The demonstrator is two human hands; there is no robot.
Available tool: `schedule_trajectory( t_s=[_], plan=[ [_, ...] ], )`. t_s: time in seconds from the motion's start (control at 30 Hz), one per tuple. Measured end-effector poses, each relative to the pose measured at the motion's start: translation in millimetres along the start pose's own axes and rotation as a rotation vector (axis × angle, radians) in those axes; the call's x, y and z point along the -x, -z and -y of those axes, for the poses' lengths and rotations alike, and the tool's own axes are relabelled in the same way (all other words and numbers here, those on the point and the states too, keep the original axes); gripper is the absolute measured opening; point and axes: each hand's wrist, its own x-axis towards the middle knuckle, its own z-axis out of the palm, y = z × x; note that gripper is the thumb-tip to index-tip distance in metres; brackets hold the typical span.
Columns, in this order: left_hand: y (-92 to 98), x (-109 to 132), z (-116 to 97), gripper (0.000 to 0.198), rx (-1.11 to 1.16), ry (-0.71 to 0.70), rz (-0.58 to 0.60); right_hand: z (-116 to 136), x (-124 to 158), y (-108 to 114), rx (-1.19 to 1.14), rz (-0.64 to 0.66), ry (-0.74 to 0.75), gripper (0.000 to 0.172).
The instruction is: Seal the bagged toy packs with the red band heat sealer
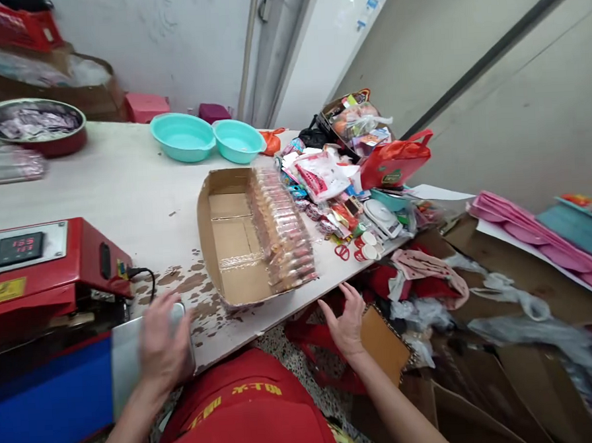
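Observation:
My left hand point(163, 341) is blurred, its thumb apart from the fingers, over the grey metal plate point(124, 356) at the end of a blue conveyor belt point(52, 399). I see nothing held in it. Past the table's front edge, my right hand point(347, 319) is open, fingers spread and holding nothing. Between and beyond the hands, a cardboard box point(234, 234) stands on the table. Stacked along its right side are several clear-wrapped, stick-like packets point(284, 232); its left part shows bare cardboard. The box touches neither hand.
A red machine point(90, 265) with a lit display is at left. Turquoise basins point(182, 138) and a metal bowl of small packets point(30, 126) stand farther back. Packaged goods point(323, 174), red scissors point(342, 252) and paper cups point(366, 251) crowd the right end. Cartons and plastic bags point(420, 314) lie at right.

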Motion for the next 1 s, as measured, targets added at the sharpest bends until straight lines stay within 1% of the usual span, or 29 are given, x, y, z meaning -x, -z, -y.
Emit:
schedule_trajectory(
  t_s=[0.03, 0.1, 0.17, 0.2, 0.23, 0.27, 0.3, 0.33, 0.37, 0.4, 0.47, 0.5, 0.57, 0.63, 0.67, 0.7, 0.73, 0.8, 0.83, 0.87, 0.93, 1.0],
  plan=[
    [-29.8, -2.7, -19.8, 0.040, 0.000, -0.108, 0.125, -10.1, -6.5, 1.0, -0.016, 0.035, 0.021, 0.055],
    [-87.0, -10.6, -62.0, 0.044, 0.001, -0.273, 0.349, -24.6, -25.5, -0.4, -0.065, 0.135, 0.123, 0.050],
    [-135.1, -19.9, -99.5, 0.051, -0.029, -0.405, 0.499, -35.9, -48.8, -4.4, -0.075, 0.265, 0.275, 0.043],
    [-154.0, -24.5, -113.7, 0.052, -0.066, -0.455, 0.543, -41.4, -60.4, -6.3, -0.057, 0.332, 0.352, 0.038],
    [-168.7, -28.9, -124.1, 0.050, -0.112, -0.494, 0.572, -46.7, -71.4, -7.4, -0.028, 0.392, 0.421, 0.032],
    [-178.8, -33.3, -130.6, 0.045, -0.162, -0.521, 0.586, -51.5, -81.5, -7.3, 0.008, 0.440, 0.479, 0.026],
    [-184.0, -37.8, -133.8, 0.039, -0.208, -0.544, 0.589, -55.1, -90.9, -5.7, 0.041, 0.474, 0.529, 0.020],
    [-184.3, -42.8, -134.5, 0.033, -0.243, -0.563, 0.585, -56.7, -99.9, -2.5, 0.062, 0.493, 0.570, 0.015],
    [-180.0, -48.6, -133.9, 0.027, -0.260, -0.576, 0.573, -55.7, -109.0, 2.3, 0.066, 0.503, 0.607, 0.012],
    [-171.5, -55.5, -132.9, 0.022, -0.258, -0.579, 0.560, -51.5, -118.7, 8.3, 0.047, 0.512, 0.641, 0.011],
    [-145.1, -72.9, -133.0, 0.013, -0.199, -0.540, 0.532, -32.7, -141.4, 22.1, -0.075, 0.533, 0.699, 0.012],
    [-129.0, -83.3, -134.6, 0.013, -0.135, -0.497, 0.519, -18.4, -154.2, 28.5, -0.174, 0.544, 0.713, 0.013],
    [-95.5, -104.8, -139.8, 0.023, 0.075, -0.369, 0.527, 17.4, -180.6, 36.9, -0.416, 0.571, 0.685, 0.014],
    [-64.7, -123.0, -143.5, 0.026, 0.382, -0.165, 0.556, 57.9, -203.5, 35.5, -0.660, 0.614, 0.579, 0.015],
    [-51.3, -129.3, -143.0, 0.025, 0.546, -0.038, 0.544, 78.1, -212.1, 30.3, -0.768, 0.636, 0.504, 0.017],
    [-39.2, -133.1, -140.1, 0.024, 0.695, 0.093, 0.506, 97.8, -218.3, 22.3, -0.864, 0.655, 0.421, 0.018],
    [-28.3, -134.0, -134.7, 0.030, 0.818, 0.215, 0.450, 116.3, -222.0, 11.8, -0.945, 0.665, 0.333, 0.020],
    [-9.5, -126.8, -116.5, 0.056, 0.964, 0.409, 0.360, 149.5, -222.1, -14.4, -1.077, 0.663, 0.152, 0.023],
    [-1.2, -118.9, -104.7, 0.066, 0.989, 0.489, 0.360, 163.8, -218.6, -28.7, -1.134, 0.664, 0.060, 0.025],
    [6.5, -108.5, -92.1, 0.072, 0.994, 0.563, 0.378, 176.6, -212.9, -42.8, -1.186, 0.671, -0.034, 0.026],
    [20.5, -83.1, -67.4, 0.071, 0.977, 0.687, 0.400, 198.0, -196.1, -68.2, -1.265, 0.717, -0.215, 0.029],
    [33.2, -57.2, -47.1, 0.066, 0.957, 0.768, 0.354, 214.4, -174.5, -87.9, -1.297, 0.803, -0.351, 0.034]
  ],
)
